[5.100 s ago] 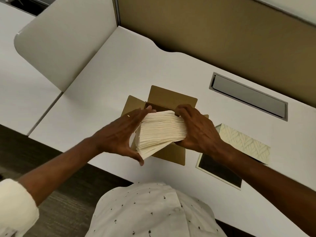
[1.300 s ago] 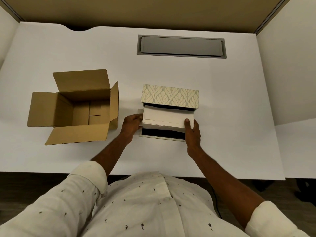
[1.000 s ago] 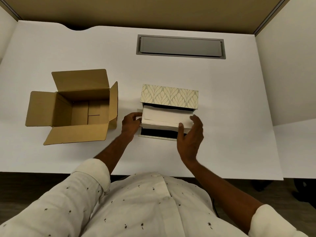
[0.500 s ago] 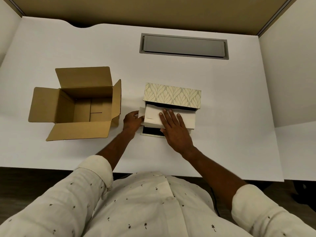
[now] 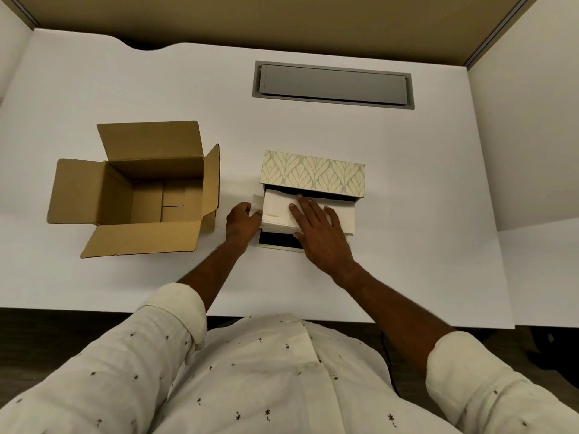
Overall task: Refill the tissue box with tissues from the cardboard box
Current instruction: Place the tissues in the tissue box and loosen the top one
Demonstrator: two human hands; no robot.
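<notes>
While right hand (image 5: 319,233) lies flat on tissues (image 5: 277,211) | left hand (image 5: 241,220) pinches their edge | cardboard box (image 5: 138,189) apart

No text, label, brand name or number could be read anywhere. The open brown cardboard box (image 5: 138,189) carried no visible print, and the rectangular tissue box (image 5: 313,177) showed only a pale green-and-cream leaf pattern.

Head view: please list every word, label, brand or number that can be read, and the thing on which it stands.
None can be read.
Cardboard box: plain brown, no print visible.
Tissue box: only a leaf pattern, no letters.
Tissues: blank.
</notes>
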